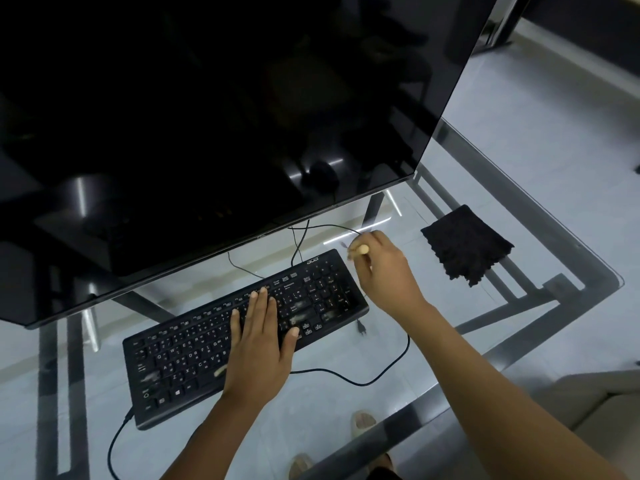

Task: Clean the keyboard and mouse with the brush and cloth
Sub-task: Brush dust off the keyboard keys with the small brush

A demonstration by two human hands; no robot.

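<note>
A black keyboard lies at an angle on the glass table, with pale dust smears on some keys. My left hand lies flat on the middle keys, fingers straight. My right hand hovers just past the keyboard's far right corner and grips a brush, of which only the pale wooden handle end shows; the bristles are hidden. A dark folded cloth lies on the glass to the right of that hand. No mouse is visible, apart from a dark reflection in the monitor.
A large black monitor leans over the far half of the table, close above the keyboard's back edge. Black cables loop across the glass table in front of and behind the keyboard. My feet show through the glass.
</note>
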